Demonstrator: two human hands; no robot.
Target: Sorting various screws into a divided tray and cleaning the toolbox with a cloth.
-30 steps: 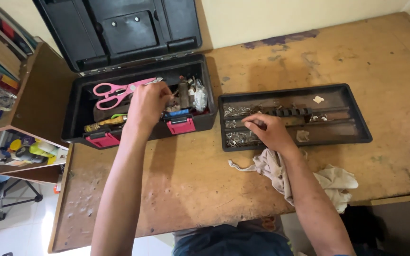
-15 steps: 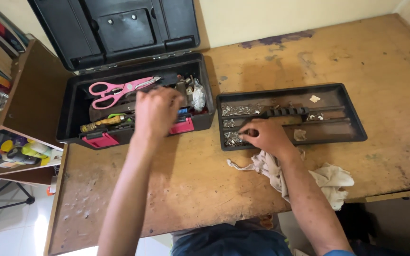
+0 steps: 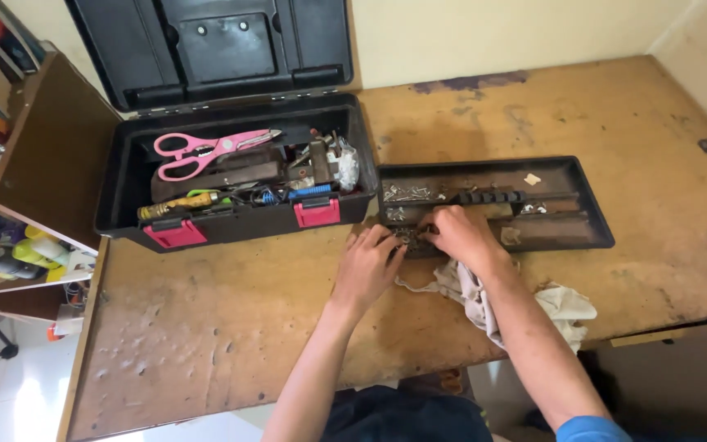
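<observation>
**Both hands at the near-left corner of the black tray**

The black tray [image 3: 562, 176] lies flat on the worn wooden table [image 3: 468, 106], just to the right of the open black toolbox [image 3: 124, 184] and nearly touching it. Both hands meet at the tray's near-left corner, where small metal screws and bits [image 3: 407, 194] are heaped in the compartments. The left hand [image 3: 367, 266] rests at the tray's near edge, its fingers curled and reaching over the rim onto the small parts — whether they pinch anything cannot be told. The right hand [image 3: 460, 233] sits inside the tray just right of the left, fingers bent together over the same heap; what they hold, if anything, is hidden under the knuckles.

A dark ribbed handle [image 3: 493, 196] runs along the tray's middle divider. A crumpled pale rag [image 3: 570, 307] lies just near of the tray, under the right forearm. Left of the tray, pink scissors [image 3: 206, 147] lie on the tools in the toolbox — its lid stands raised behind.
</observation>
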